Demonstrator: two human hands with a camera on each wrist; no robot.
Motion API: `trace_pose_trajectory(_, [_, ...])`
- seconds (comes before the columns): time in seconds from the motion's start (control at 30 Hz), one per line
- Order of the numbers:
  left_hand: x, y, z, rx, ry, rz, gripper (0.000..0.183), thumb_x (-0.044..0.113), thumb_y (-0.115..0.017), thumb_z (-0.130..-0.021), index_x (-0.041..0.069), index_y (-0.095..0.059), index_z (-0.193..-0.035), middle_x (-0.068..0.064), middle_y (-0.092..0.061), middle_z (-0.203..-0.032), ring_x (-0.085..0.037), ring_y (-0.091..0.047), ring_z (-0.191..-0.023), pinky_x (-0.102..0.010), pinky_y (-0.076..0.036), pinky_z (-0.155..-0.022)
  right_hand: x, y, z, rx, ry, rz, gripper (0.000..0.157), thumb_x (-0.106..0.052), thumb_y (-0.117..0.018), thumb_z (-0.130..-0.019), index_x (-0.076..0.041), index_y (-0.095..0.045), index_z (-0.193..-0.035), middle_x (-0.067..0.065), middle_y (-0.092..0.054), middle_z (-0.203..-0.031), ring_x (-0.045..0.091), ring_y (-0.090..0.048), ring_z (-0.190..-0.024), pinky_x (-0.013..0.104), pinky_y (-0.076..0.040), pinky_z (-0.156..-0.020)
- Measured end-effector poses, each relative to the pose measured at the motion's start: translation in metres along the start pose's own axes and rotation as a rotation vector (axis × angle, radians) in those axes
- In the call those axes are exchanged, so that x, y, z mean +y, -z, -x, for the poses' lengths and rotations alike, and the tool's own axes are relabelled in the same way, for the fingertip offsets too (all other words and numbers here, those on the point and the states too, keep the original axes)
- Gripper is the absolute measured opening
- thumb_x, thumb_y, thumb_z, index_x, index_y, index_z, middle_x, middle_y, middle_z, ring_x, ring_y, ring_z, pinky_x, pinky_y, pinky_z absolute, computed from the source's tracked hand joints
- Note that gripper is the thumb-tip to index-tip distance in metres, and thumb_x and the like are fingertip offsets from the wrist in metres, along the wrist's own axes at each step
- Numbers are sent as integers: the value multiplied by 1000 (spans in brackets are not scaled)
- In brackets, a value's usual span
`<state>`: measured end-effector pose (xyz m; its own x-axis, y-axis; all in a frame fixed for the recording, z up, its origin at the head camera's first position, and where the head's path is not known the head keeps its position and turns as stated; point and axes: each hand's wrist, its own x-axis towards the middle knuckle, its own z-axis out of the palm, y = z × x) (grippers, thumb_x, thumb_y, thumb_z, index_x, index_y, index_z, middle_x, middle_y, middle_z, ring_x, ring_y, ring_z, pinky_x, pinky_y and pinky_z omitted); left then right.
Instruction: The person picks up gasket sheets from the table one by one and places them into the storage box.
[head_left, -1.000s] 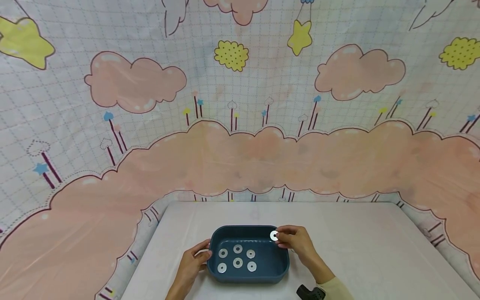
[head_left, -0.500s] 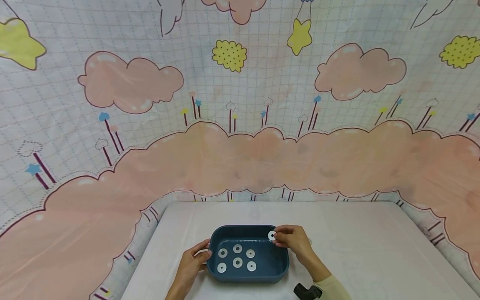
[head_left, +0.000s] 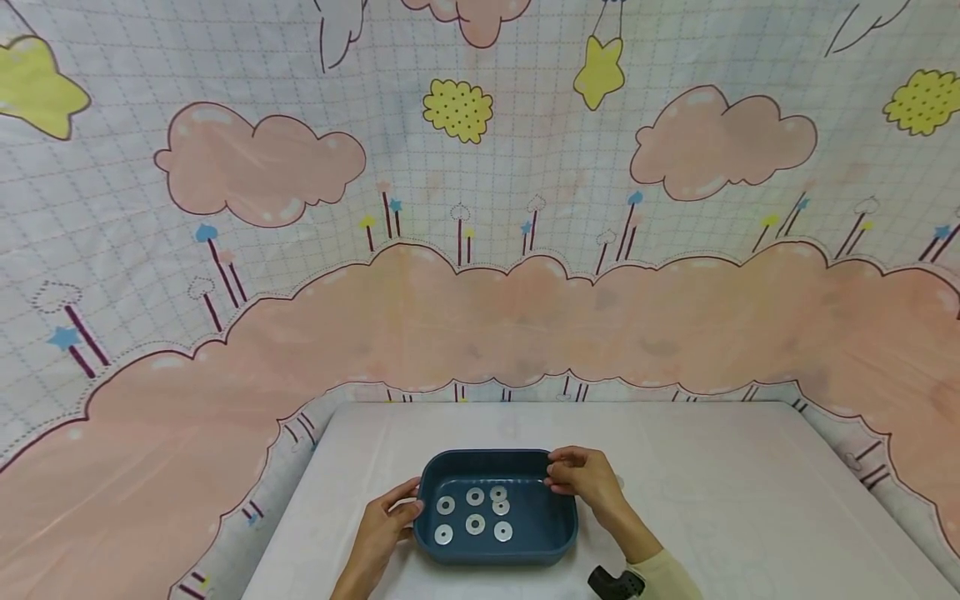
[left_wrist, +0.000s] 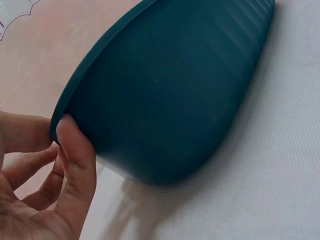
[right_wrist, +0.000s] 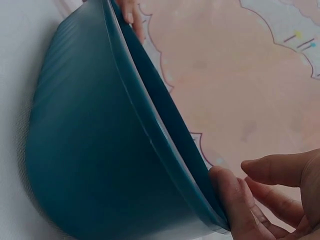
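Note:
A dark blue plastic tub (head_left: 495, 558) with rounded corners stands on the white table. Several flat silvery washers (head_left: 475, 524) lie spread over the left and middle of its floor. One washer (head_left: 498, 493) near the back partly overlaps another just in front of it. At the left end, my left hand (head_left: 382, 525) pinches the tub's rim, its thumb (left_wrist: 77, 145) against the outer wall. My right hand (head_left: 588, 482) is over the back right corner, fingertips at the rim. In the right wrist view its fingers (right_wrist: 275, 167) are loosely bent and apart, with nothing between them.
White cloth covers the table (head_left: 712, 492) around the tub. Behind it hangs a patterned backdrop (head_left: 480, 325) with pink clouds and yellow stars. A black device (head_left: 617, 582) sits at the right wrist, beside a pale sleeve (head_left: 667, 577).
The washer that my right fingers pinched over the back right of the tub has left them and now lies on the floor, overlapping another. My left hand keeps its place.

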<state>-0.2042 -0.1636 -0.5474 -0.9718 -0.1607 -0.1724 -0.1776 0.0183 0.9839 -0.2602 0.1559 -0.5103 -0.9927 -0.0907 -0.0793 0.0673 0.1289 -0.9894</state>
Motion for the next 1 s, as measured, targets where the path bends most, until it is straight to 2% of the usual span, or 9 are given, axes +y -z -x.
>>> trace_pose_trajectory(0.47, [1, 2, 2, -5, -1, -7, 47, 3, -63, -90, -1, -55, -136, -17, -56, -118, -18, -62, -86, -29, -54, -65, -6, 3, 10, 34, 21, 25, 24, -3, -66, -88, 5, -67, -110, 13, -67, -93, 21, -71, -81, 29, -59, -71])
trace_pose_trajectory(0.8, [1, 3, 2, -4, 6, -14, 47, 2, -63, -89, -1, -56, -136, -16, -56, -117, -18, -61, -86, -29, -54, -65, -9, 22, 16, 50, 84, 50, 25, -1, -63, -89, 4, -67, -113, 13, -68, -94, 20, -69, -86, 30, -59, -74])
trace_pose_trajectory(1.0, [1, 5, 2, -6, 2, -8, 47, 2, -63, -89, -2, -56, -135, -16, -56, -117, -17, -61, -85, -29, -54, -64, -8, 37, 21, 72, 103, 98, 26, -4, -66, -89, 1, -67, -115, 13, -68, -98, 21, -69, -88, 29, -59, -75])
